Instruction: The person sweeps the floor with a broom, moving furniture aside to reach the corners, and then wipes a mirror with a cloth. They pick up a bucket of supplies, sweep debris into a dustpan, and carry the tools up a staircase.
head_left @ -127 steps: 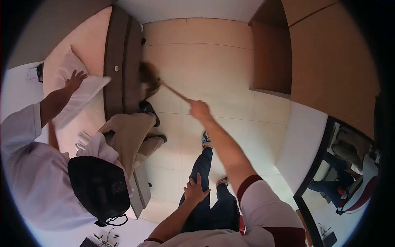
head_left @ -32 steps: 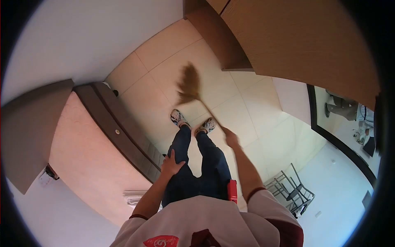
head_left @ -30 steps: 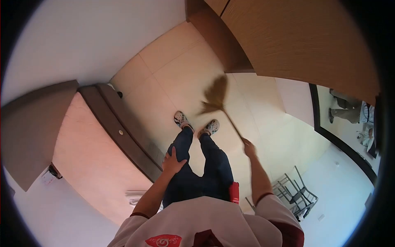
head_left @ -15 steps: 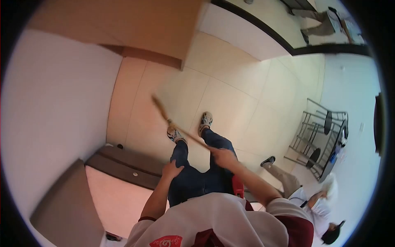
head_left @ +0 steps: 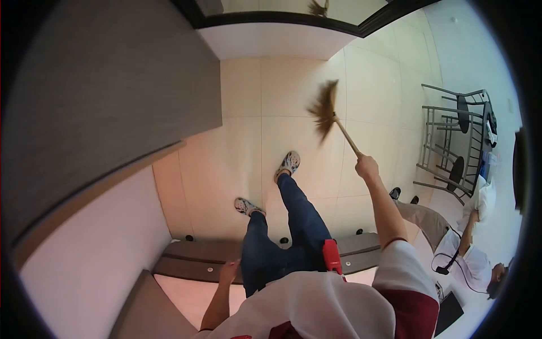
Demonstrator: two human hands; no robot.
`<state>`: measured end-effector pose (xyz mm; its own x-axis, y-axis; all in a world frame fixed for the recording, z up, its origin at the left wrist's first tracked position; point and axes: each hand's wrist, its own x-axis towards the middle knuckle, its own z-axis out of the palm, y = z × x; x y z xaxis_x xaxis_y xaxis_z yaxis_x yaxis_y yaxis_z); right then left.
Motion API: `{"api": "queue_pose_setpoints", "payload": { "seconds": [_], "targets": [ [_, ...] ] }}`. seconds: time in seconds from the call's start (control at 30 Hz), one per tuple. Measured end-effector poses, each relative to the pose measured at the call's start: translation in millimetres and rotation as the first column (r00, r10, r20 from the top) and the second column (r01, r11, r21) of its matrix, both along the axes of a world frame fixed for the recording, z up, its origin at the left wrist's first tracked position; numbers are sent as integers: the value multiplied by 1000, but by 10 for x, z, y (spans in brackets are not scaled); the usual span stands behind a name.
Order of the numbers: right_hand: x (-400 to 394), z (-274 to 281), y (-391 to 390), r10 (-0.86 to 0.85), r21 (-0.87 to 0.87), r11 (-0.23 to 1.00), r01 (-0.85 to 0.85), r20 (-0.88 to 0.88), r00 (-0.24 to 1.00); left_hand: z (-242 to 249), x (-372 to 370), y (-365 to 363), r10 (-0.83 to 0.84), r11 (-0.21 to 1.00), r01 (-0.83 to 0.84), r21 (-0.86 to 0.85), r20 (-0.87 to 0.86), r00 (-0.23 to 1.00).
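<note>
My right hand [head_left: 367,167] is closed around the handle of a broom [head_left: 324,110], my arm stretched out forward and to the right. The broom's fan of brown bristles is over the tiled floor, blurred at the edges, with its handle slanting back to my fist. Beside my left thigh hangs my left hand [head_left: 228,272], loosely open, with nothing visible in it. Below are my feet in patterned clogs [head_left: 289,163] on the floor tiles.
A dark wooden furniture panel [head_left: 113,85] fills the upper left. Ahead is a low white wall [head_left: 271,42] under a black-framed mirror [head_left: 271,18]. Behind me runs a brown drawer unit [head_left: 192,265]. To the right are stacked metal-framed chairs [head_left: 451,141] and a person [head_left: 468,257] holding something white.
The broom has swung from the left of my feet to far right ahead, my right arm extending. My left hand has come off my thigh to its side. My view has turned.
</note>
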<state>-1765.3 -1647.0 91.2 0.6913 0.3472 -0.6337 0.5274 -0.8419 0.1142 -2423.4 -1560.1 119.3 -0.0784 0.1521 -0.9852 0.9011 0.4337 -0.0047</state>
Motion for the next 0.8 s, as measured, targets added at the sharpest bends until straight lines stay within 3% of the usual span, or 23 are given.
{"api": "queue_pose_setpoints", "payload": {
  "seconds": [0.03, 0.13, 0.17, 0.23, 0.27, 0.37, 0.43, 0.57, 0.7, 0.8],
  "targets": [
    [34, 120, 8, 16, -17, 1000, -16, -4, 1000, 114, 349, 31, 176, 980, -184, -74, -100, 979],
    [-168, 649, 105, 87, 38, 996, -84, -86, 993, 47, 1089, 14, 73, 993, -58, -101, 152, 986],
    [-325, 849, 281, 88, 118, 990, -72, -133, 987, 32, 1284, 17, -63, 992, 74, -103, 102, 993],
    [-642, 635, 558, 116, 271, 962, -42, -264, 957, -20, 1572, 145, -330, 939, 327, -107, -8, 944],
    [-725, 623, 852, 158, 366, 930, -26, -337, 928, 15, 1689, 256, -313, 948, 313, -61, 10, 950],
    [-937, -233, 1548, 146, 378, 925, 20, -406, 902, 261, 2149, 603, -328, 944, 323, 65, 87, 941],
    [-851, -643, 1859, 133, 265, 964, -26, -396, 908, 428, 2500, 854, -424, 902, 409, 137, 117, 898],
    [434, -781, 1511, 64, 303, 953, 9, -229, 971, 585, 2983, 989, -633, 772, 633, 60, -24, 774],
    [1657, -213, 862, -134, 153, 979, 131, 10, 991, 425, 3068, 1230, -714, 697, 711, 90, -1, 700],
    [1636, 214, 659, -146, 173, 977, 127, 105, 984, 424, 3280, 1591, -753, 657, 747, 106, 28, 658]
  ]
}}
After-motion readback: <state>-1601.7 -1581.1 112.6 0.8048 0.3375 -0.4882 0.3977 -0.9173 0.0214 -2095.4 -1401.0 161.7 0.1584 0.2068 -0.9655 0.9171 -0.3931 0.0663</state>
